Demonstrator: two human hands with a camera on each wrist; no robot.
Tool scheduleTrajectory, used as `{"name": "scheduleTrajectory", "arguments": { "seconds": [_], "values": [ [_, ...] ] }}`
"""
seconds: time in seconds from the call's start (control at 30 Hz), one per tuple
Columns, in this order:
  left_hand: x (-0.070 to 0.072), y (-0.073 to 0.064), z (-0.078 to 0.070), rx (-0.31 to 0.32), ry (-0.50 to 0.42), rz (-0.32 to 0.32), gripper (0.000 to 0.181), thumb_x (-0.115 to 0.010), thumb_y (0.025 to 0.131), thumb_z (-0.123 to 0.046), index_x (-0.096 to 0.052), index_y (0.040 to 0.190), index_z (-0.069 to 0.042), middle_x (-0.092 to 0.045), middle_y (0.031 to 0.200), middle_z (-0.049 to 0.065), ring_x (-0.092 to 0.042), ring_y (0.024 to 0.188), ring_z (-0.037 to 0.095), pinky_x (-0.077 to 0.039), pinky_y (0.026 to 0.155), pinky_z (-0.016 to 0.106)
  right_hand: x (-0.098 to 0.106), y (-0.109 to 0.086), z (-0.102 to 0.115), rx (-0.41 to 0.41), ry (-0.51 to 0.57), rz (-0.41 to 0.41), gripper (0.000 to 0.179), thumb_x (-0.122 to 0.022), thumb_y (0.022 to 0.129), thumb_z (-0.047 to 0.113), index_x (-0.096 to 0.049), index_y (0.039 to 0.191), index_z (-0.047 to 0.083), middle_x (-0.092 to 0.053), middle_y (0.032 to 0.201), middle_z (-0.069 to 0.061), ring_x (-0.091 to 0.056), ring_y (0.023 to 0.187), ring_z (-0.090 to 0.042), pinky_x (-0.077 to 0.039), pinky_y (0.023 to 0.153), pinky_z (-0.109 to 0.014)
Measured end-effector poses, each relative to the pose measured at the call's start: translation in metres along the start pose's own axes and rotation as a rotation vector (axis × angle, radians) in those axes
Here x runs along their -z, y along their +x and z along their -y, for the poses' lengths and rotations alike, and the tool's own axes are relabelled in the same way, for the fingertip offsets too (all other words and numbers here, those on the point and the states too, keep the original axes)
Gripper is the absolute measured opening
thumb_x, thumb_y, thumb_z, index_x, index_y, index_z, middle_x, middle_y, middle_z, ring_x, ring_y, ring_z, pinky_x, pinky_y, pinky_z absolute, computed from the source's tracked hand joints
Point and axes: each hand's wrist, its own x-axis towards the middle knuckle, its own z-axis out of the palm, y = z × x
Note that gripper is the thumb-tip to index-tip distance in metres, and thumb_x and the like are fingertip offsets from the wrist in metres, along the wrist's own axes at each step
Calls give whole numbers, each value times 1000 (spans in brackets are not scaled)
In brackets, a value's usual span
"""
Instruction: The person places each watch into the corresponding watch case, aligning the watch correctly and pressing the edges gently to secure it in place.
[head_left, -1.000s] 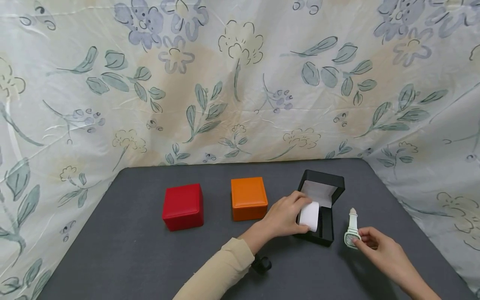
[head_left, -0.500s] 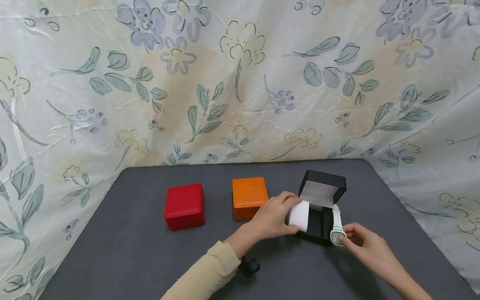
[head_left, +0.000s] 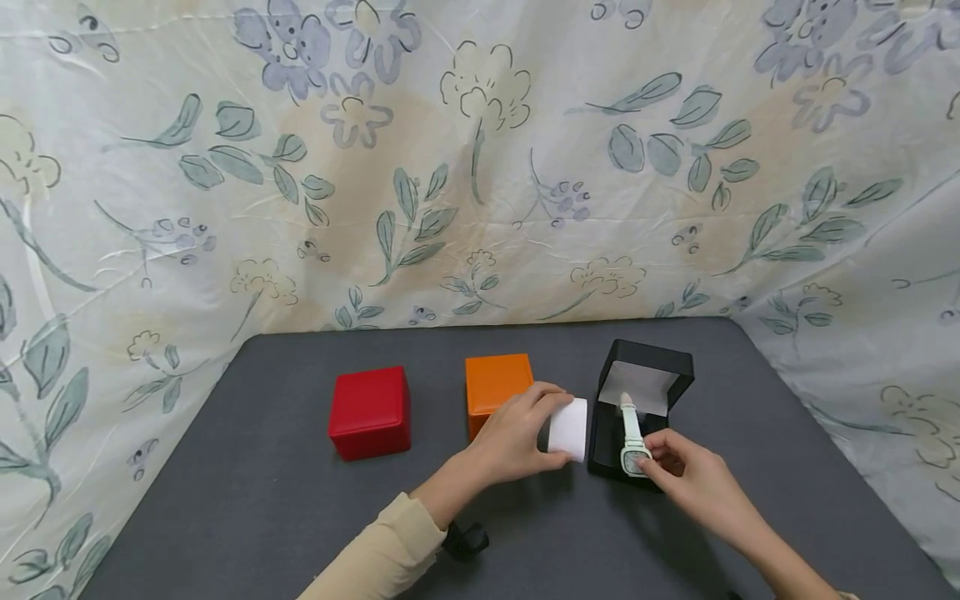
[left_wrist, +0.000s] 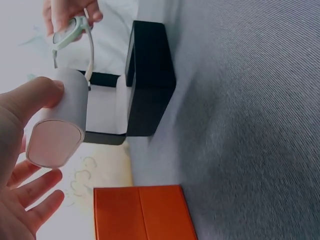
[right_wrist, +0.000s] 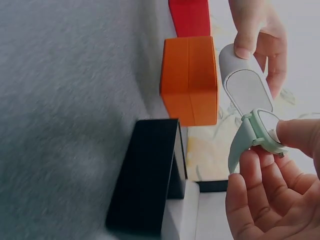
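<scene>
Watch point(head_left: 632, 432), likely light: right hand point(head_left: 693, 482) is pinching case point(head_left: 632, 461), likely surest hold; left hand point(head_left: 513, 442) gripping cushion point(head_left: 570, 429), nine o'clock of black box point(head_left: 654, 357).

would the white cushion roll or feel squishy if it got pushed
Laid on its side, the cushion would probably rock or roll, as its edges are rounded. It may be fairly firm: the thumb of the left hand leaves no clear dent. Its smooth-looking surface could be slippery.
</scene>
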Motion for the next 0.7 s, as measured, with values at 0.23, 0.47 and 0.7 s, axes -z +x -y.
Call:
{"name": "scheduleTrajectory", "arguments": {
  "seconds": [0.23, 0.47, 0.7],
  "values": [
    [10, -12, 5, 12, -27, -18, 64, -75, 73, -36, -48, 128, -18, -45, 128, -2, -51, 100, 13, -46, 79, 19, -7, 7, 11, 64, 41, 4, 14, -68, 84, 21, -60, 95, 16, -60, 81, 6, -55, 68, 1, -45, 58, -21],
    [16, -23, 11, 31, -31, -47, 63, -76, 73, -35, -49, 128, -18, -45, 127, -4, -51, 103, 11, -48, 81, 21, -14, 13, 21, 80, 81, 19, 12, -67, 84, 19, -60, 94, 17, -61, 81, 5, -57, 69, 0, -46, 58, -22],
    [23, -34, 17, 60, -36, -52, 65, -76, 72, -34, -49, 128, -18, -46, 128, -3, -49, 106, 11, -49, 84, 25, -20, 21, 31, 130, 119, 29, 13, -67, 84, 19, -60, 95, 17, -61, 82, 6, -58, 69, -1, -47, 60, -22]
  ]
}}
